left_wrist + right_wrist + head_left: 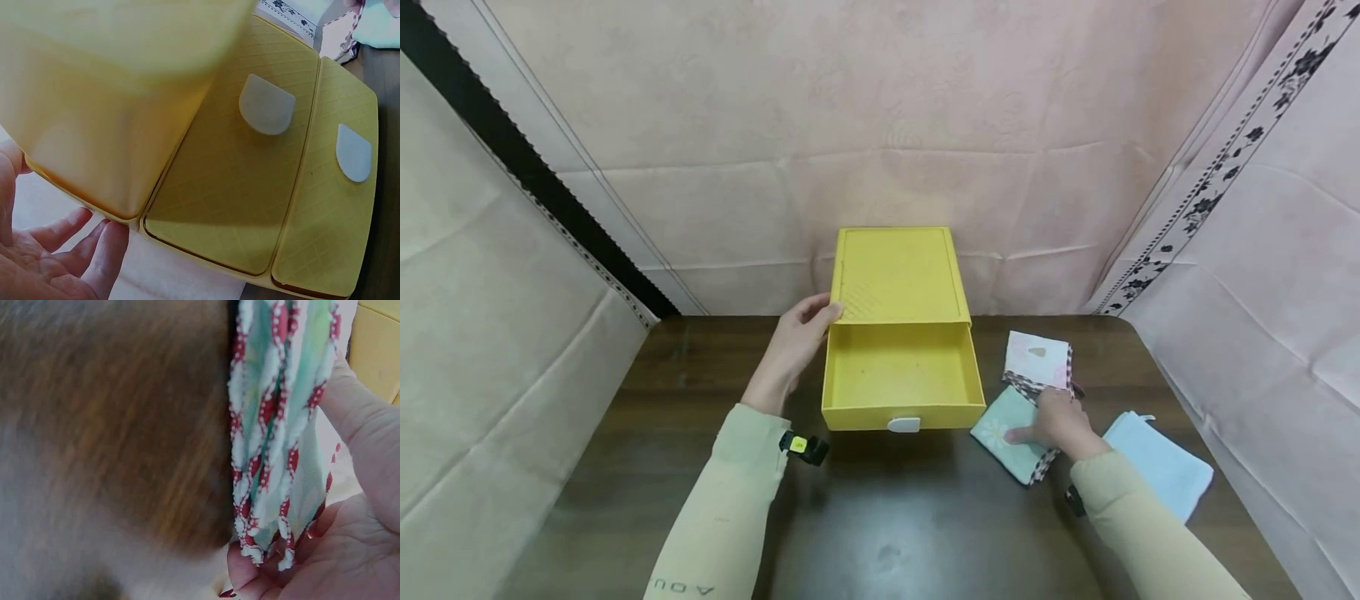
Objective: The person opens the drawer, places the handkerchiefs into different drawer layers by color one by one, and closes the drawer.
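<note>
A yellow drawer cabinet (895,275) stands at the back of the table, its top drawer (902,367) pulled out and bare inside. My left hand (793,342) rests against the cabinet's left side. In the left wrist view its fingers (103,250) touch the side edge beside the opened drawer. Right of the cabinet, my right hand (1060,425) pinches a folded green small towel (1003,433) with checked trim. The right wrist view shows the towel's layered edges (275,425) between thumb and fingers. Just behind it lies a white-and-pink folded towel (1037,358).
A light-blue cloth (1161,467) lies on the table (880,525) by the right forearm. Two lower drawers with white pull tabs (269,103) are closed. Pale curtains (925,108) hang behind the table and on both sides.
</note>
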`<state>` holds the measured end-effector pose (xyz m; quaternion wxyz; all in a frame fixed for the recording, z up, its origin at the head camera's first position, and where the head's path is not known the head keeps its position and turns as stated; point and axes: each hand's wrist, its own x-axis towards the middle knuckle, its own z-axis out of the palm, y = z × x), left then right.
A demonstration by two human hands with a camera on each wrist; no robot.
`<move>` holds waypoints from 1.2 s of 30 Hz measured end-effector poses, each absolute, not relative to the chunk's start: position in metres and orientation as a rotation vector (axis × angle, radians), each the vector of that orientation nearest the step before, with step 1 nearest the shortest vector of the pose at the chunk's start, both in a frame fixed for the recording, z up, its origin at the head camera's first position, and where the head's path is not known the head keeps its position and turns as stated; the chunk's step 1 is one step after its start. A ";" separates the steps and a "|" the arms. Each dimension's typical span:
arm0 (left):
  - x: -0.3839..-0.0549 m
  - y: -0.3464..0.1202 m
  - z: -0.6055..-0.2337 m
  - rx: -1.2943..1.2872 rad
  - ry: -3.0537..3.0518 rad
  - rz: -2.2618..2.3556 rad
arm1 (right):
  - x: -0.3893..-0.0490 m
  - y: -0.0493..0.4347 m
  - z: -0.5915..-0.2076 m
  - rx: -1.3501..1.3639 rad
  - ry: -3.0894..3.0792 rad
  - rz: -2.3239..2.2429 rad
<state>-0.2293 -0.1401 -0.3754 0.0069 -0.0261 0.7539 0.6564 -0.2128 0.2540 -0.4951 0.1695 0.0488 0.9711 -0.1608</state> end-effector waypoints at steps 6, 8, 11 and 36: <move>-0.230 -0.139 -0.375 -0.082 2.361 2.054 | -0.212 0.255 -0.496 0.122 2.779 -0.475; -0.230 -0.140 -0.376 -0.078 2.365 2.050 | -0.209 0.254 -0.495 0.119 2.780 -0.500; -0.229 -0.141 -0.377 -0.087 2.364 2.043 | -0.204 0.252 -0.493 0.125 2.776 -0.540; -0.228 -0.141 -0.375 -0.094 2.351 2.043 | -0.183 0.277 -0.416 -0.380 2.831 -0.956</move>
